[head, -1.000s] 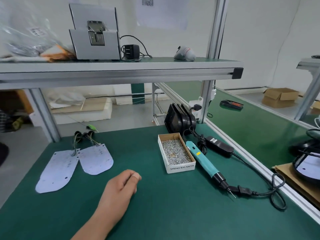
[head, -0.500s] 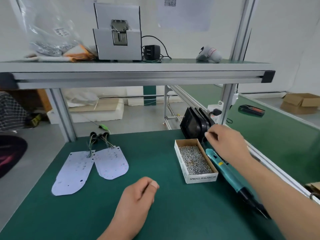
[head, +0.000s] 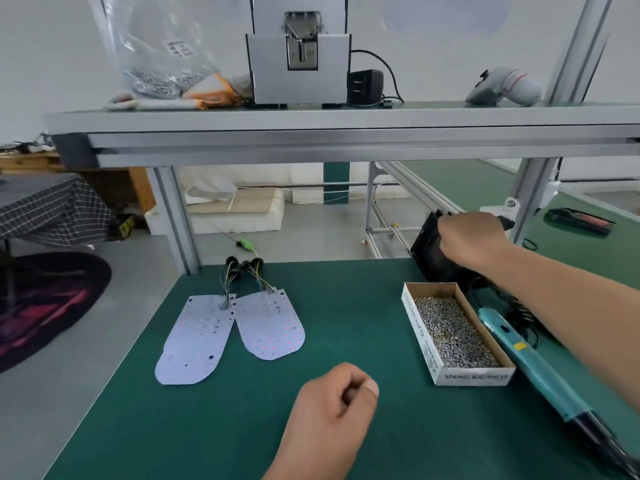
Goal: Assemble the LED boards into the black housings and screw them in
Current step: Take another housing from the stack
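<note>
Housings (head: 429,261), black and stood on edge in a stack, sit at the far right of the mat (head: 242,427), just behind the screw box (head: 474,377). The right hand (head: 471,237) grips the stack from above, fingers curled over its top edge; the hand hides most of it, so their number cannot be told. The left hand (head: 332,407) rests on the near mat, well apart from them, curled into a fist with the thumb against the forefinger, holding nothing.

Two LED boards lie flat side by side on the left of the mat, the left board (head: 194,341) and the right board (head: 272,327) touching along one edge. Thin wires run from their far ends to black plugs (head: 242,266).

One open cardboard box holds a heap of small silver screws (head: 450,334). One teal screwdriver (head: 530,368) lies just right of it, under the right forearm.

The mat is dark green, on a bench framed in aluminium. A shelf (head: 346,133) above carries a grey machine (head: 299,67), a clear bag (head: 162,53), a black adapter (head: 365,86) and a pale handheld tool (head: 502,88). Beyond are a grey floor, white walls, a dark rug (head: 45,306) at left and a second green bench (head: 588,258) at right.
</note>
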The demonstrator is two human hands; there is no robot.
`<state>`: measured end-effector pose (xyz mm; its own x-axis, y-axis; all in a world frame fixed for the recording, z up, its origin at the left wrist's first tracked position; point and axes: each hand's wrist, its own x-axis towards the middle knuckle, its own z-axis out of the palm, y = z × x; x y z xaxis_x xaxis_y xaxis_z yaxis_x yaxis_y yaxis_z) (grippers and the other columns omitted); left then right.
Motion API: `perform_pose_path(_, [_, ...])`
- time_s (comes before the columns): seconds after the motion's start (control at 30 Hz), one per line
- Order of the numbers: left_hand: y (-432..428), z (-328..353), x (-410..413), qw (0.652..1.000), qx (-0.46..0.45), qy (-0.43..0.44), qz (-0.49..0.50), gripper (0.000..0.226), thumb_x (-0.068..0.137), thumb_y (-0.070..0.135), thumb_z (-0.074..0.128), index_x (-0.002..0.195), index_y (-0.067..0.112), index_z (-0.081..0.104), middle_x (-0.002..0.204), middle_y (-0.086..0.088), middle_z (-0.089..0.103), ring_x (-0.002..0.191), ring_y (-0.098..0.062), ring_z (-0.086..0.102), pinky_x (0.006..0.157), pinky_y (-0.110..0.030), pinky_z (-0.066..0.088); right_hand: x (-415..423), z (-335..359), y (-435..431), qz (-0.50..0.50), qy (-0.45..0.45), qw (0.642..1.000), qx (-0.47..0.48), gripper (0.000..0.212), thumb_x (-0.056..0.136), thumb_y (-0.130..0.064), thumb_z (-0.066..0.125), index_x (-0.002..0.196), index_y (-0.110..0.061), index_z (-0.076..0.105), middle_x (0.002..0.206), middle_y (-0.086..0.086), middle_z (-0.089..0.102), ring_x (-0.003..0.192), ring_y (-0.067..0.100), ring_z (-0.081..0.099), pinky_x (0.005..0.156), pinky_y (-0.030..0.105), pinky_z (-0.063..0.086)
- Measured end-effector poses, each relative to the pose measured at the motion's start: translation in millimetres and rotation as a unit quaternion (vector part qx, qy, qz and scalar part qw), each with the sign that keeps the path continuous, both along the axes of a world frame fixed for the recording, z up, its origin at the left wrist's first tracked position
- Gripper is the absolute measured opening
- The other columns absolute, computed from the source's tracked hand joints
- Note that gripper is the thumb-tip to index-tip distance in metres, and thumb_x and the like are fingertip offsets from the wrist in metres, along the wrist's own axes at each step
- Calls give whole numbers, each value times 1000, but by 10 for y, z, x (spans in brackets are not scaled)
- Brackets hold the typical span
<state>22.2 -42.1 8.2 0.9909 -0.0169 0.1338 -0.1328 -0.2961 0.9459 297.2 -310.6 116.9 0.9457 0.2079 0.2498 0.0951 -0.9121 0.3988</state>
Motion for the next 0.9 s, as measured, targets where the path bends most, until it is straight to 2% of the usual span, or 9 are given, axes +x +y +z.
perform_pose_path(0.1, [-1,-4,-7,1000,16,-8,0,28,81,58,56,87,33,67,59,16,49,54,-6,39,56,-17,36,18,-14,-20,5,7,1000,-9,21,80,-1,55,68,-14,44,60,3,49,52,23,47,48,27,26])
perform_pose_path(0.33, [-6,25,-12,1000,17,-4,-2,28,79,59,55,87,35,67,59,17,50,55,-6,39,58,-18,38,51,-39,-53,14,19,1000,-21,19,81,2,55,72,-12,48,60,5,47,52,23,45,49,30,29])
perform_pose_path(0.57, [-4,27,-10,1000,17,-1,0,30,78,60,55,87,34,67,60,16,50,55,-6,40,58,-18,38,2,-45,-55,27,-5,999,-28,26,82,3,55,73,-14,37,58,3,47,49,24,42,47,31,30])
perform_pose_path(0.67, [-3,21,-7,1000,16,-3,-1,30,79,60,55,87,34,67,60,17,50,55,-6,39,58,-18,38,-67,4,-31,32,-22,999,-23,15,86,0,52,84,-9,41,57,4,47,47,24,40,48,30,30])
perform_pose_path(0.73, [1,24,-8,1000,14,-5,-1,29,81,59,55,87,33,67,59,17,49,55,-6,39,57,-18,37,-138,66,28,36,-35,999,-3,9,86,-1,49,89,-7,44,59,3,48,48,23,39,49,29,32])
perform_pose_path(0.8, [12,24,-5,1000,5,-4,-1,28,83,57,56,86,31,67,60,16,48,56,-7,39,57,-18,36,-258,134,115,43,-51,997,33,7,86,-1,44,91,-5,46,68,4,54,55,24,47,53,30,39])
perform_pose_path(0.9, [17,34,1,1000,-13,-2,13,28,87,55,55,87,29,66,62,12,49,58,-8,39,55,-20,37,-562,166,220,84,-102,976,173,7,91,-10,52,93,-4,53,68,8,57,60,33,57,57,37,50])
